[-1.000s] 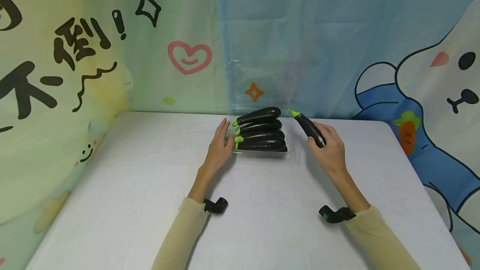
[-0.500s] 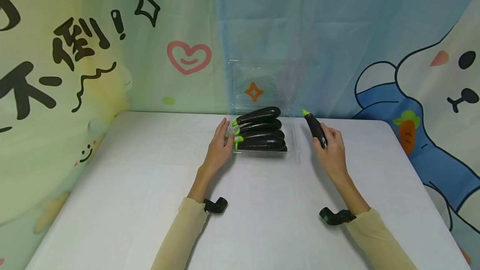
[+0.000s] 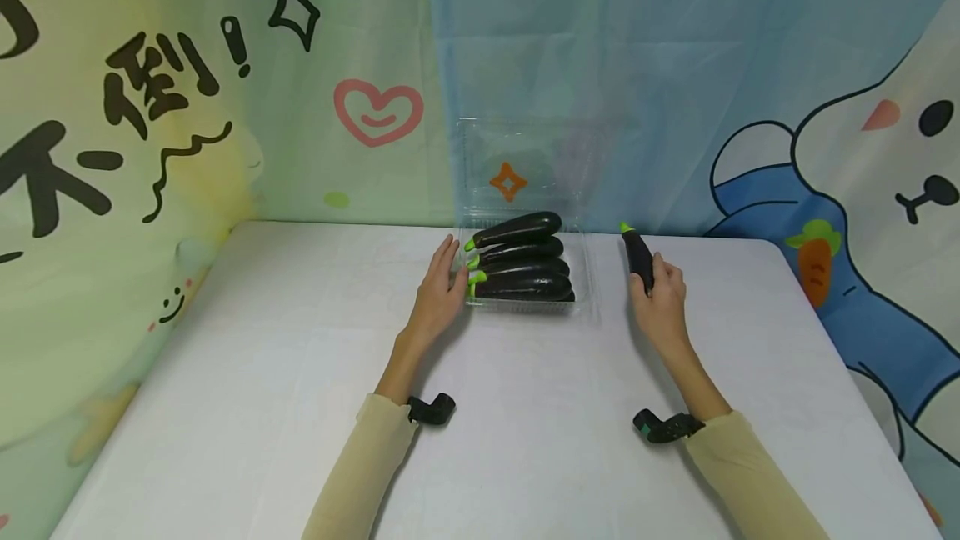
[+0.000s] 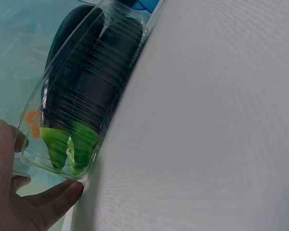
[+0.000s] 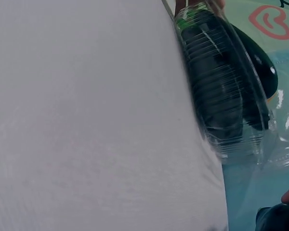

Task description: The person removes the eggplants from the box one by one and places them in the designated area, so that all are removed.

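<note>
A clear plastic clamshell box (image 3: pixel 585 273) stands near the table's back edge with its lid (image 3: pixel 540 157) raised. Several glossy dark eggplants (image 3: pixel 521 286) lie stacked in it, green stem ends to the left. Along the box's left end, my left hand (image 3: pixel 438 298) rests with its fingers fairly straight; the left wrist view shows the fingertips (image 4: pixel 74 190) right at the box's corner. To the right of the box, my right hand (image 3: pixel 662 307) grips another eggplant (image 3: pixel 637 257) by its thick end, the green tip pointing away. In the right wrist view only a corner of this eggplant (image 5: pixel 277 219) shows.
A white cloth (image 3: pixel 540 423) covers the table. Behind it hangs a printed curtain (image 3: pixel 660 90) with cartoon figures, close to the raised lid. A black wrist camera (image 3: pixel 432 411) is strapped to each forearm.
My right hand has carried its eggplant to the right, away from the box, and turned it more upright in the head view. My left hand and the box have stayed put.
</note>
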{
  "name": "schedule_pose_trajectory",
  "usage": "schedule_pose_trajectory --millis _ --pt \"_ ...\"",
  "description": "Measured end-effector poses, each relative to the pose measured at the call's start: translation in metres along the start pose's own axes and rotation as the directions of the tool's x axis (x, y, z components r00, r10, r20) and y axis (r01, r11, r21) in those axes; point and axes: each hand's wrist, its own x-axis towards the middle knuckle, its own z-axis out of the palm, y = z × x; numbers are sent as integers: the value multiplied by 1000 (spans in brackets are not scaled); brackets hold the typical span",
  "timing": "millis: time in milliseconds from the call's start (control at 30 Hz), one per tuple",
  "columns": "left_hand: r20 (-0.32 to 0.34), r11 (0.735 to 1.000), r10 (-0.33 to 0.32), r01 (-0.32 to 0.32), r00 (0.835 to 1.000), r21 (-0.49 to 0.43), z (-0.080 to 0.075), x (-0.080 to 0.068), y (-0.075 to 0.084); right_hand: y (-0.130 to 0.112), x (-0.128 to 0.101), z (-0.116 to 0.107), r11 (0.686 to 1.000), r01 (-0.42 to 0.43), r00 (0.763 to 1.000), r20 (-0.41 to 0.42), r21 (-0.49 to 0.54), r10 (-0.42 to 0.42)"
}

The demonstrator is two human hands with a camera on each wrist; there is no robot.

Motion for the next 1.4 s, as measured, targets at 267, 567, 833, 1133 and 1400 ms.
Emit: schedule_pose_trajectory --millis 267,567,833,1133,1400 --pt "5 1000 -8 8 1000 0 -1 0 0 6 7 7 1000 -15 1000 11 -25 15" --pt "9 1000 -13 13 1000 -2 -2 0 1 5 15 20 1000 -20 1000 0 -2 20" --pt "8 1000 -13 13 1000 5 -2 0 1 4 21 36 996 -88 996 -10 10 88" --pt "16 1000 -14 14 1000 4 -1 0 1 6 24 45 992 -117 991 -64 52 120" --pt "15 1000 -19 19 1000 -2 -1 0 0 7 28 48 993 -109 991 -70 36 111"
